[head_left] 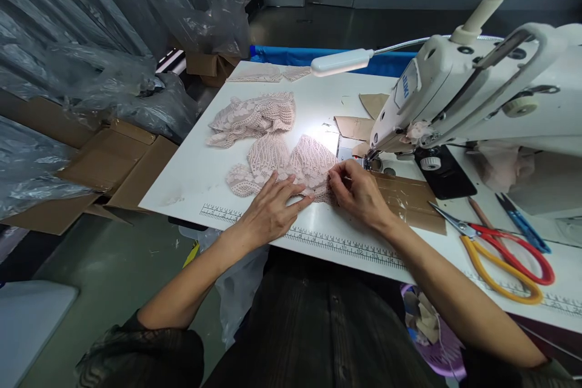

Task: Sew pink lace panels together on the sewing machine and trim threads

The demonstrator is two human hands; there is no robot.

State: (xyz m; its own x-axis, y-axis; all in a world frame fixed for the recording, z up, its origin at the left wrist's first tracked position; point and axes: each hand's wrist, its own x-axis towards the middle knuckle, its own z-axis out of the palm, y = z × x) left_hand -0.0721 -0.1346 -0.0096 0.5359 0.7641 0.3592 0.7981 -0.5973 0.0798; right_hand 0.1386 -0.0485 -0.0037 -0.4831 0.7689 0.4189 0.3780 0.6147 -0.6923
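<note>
Pale pink lace fabric [311, 157], with two rounded cup-like panels, lies on the white sewing table [182, 185]. My left hand [275, 207] rests on its near edge, fingers stretched out and spread. At the fabric's right edge, my right hand [357, 191] is closed in a pinch on the lace, just left of the needle area. The white sewing machine [422, 97] stands to the right, its needle and presser foot [367, 160] beside my right hand. Beyond the panels is a bunched piece of matching lace [261, 115].
A lamp [341, 63] lights the fabric. Brown card pieces [354, 127], a dark phone [448, 179], red and yellow-handled scissors [500, 254] and blue snips [522, 224] lie rightward. A printed ruler [336, 245] runs along the front edge. Cardboard boxes [109, 157] stand left.
</note>
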